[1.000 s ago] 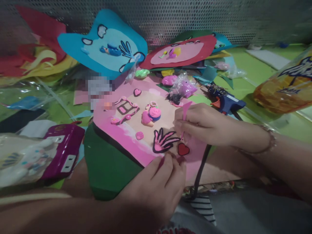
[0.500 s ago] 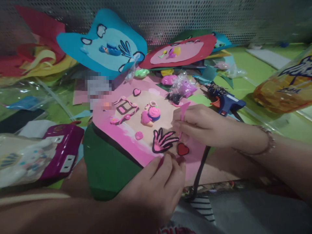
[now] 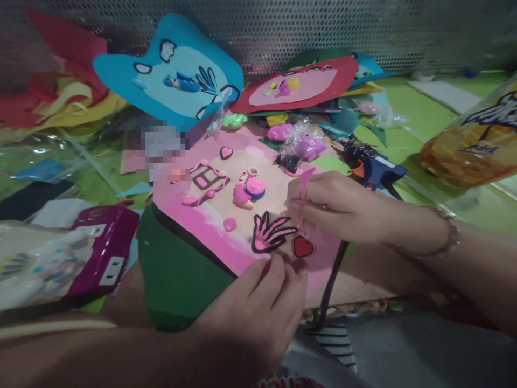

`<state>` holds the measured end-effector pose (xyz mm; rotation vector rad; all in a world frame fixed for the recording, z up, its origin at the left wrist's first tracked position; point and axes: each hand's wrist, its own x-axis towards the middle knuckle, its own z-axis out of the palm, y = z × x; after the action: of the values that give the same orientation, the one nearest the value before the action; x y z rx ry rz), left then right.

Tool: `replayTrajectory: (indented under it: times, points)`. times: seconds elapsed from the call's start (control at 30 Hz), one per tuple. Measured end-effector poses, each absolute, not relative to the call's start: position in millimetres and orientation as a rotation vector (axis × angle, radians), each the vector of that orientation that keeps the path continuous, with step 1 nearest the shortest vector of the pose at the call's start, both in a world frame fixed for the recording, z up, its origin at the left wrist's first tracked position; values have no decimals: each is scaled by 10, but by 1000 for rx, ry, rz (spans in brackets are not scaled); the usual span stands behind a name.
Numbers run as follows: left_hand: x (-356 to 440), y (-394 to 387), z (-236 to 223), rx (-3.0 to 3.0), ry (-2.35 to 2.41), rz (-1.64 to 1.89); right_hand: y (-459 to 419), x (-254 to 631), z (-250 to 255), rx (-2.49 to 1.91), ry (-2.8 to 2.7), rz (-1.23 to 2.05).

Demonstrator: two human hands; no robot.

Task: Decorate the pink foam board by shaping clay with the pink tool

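Note:
A pink sheet of craft paper (image 3: 177, 215) with a pale centre carries pink clay shapes, among them a swirled clay figure (image 3: 255, 186), a black-outlined pink branching shape (image 3: 270, 233) and a red heart (image 3: 302, 247). My right hand (image 3: 335, 205) is closed around a slim pink modelling tool (image 3: 304, 186), its wide pointed end up and its lower end close to the red heart. On the sheet's near edge lies my left hand (image 3: 262, 307), its fingers bent and pressed together below the heart. Whatever its fingertips pinch is hidden.
A green sheet (image 3: 177, 275) shows under the pink one. Blue paper art (image 3: 137, 81) and red paper art (image 3: 315, 81) stand behind. To the right are a glue gun (image 3: 375, 164) and a bottle (image 3: 476, 140); at left, a purple case (image 3: 105, 242). Bagged clay (image 3: 307, 145) lies behind.
Hardly anything differs. My right hand and the pink tool have shifted very slightly; my left hand stays at the sheet's near edge.

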<state>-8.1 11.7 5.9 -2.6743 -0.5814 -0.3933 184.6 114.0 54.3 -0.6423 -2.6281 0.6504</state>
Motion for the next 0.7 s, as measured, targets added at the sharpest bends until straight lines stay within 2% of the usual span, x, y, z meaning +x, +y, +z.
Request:
replayTrajectory:
  times: [0.37,0.7]
  points:
    - [-76,109,55,-2640,-592,-410,1135,1833,545,-598,-2581,652]
    - [-74,108,52,-2647,-611,-420,1116,1805,507,-489,-2537,873]
